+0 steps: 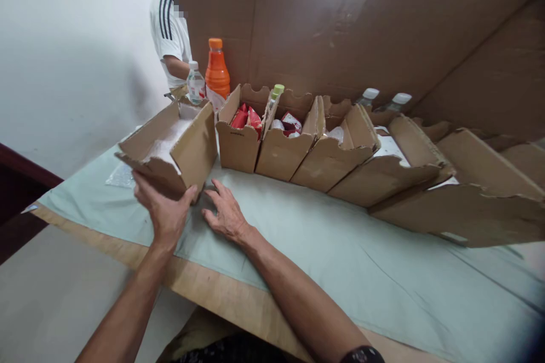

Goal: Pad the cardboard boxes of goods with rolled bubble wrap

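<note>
At the left end of the table stands a cardboard box (193, 147) with an open top, a little apart from a row of similar boxes. White, crinkled plastic-looking material (168, 144) lies inside it. My left hand (164, 210) grips the near end of this box, fingers on its left side and thumb by the right corner. My right hand (225, 211) is just right of the box's near corner, low over the cloth, its fingers apart and holding nothing. I cannot tell whether its fingertips touch the box.
Several open cardboard boxes (276, 153) form a row with red packets (247, 119) and other goods. An orange bottle (217, 71) and a clear bottle (196, 85) stand behind. A tall cardboard panel (340, 34) backs the green-clothed table (298, 227). A person (170, 34) stands beyond.
</note>
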Demonstrator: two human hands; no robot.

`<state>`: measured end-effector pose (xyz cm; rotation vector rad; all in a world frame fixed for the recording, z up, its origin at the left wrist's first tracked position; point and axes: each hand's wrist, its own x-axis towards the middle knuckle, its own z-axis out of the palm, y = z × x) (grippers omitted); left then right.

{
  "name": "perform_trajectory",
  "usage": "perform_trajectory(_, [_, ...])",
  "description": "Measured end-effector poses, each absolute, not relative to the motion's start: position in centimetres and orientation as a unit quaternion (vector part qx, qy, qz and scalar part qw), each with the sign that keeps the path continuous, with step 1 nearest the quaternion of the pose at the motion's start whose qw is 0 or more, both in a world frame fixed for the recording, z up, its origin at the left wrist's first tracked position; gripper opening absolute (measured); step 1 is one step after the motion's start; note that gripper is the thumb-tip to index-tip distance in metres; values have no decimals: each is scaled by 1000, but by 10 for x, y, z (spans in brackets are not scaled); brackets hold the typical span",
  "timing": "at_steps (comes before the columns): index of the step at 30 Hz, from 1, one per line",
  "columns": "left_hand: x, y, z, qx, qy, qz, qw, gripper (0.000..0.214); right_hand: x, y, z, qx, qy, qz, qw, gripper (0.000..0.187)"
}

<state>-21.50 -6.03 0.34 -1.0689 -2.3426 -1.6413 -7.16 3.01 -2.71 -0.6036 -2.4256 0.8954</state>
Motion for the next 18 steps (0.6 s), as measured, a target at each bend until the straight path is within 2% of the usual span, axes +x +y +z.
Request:
perform_trajectory(3, [-219,-20,4,-373,-757,-536,35,129,-73,30,-26,-218,-890,317,243,48])
perform_trajectory(7, [-207,0,-11,-475,-718,-504,-79,90,-76,31,-23,-207,-899,302,240,51])
perform_trajectory(10, [-201,-3,-24,-502,-711,-480,-107,71,-78,31,-22,-203,-906,291,230,50])
perform_trajectory(18, [-216,0,-23,-513,-703,-484,-91,75,-78,31,-21,-199,-921,261,208,35])
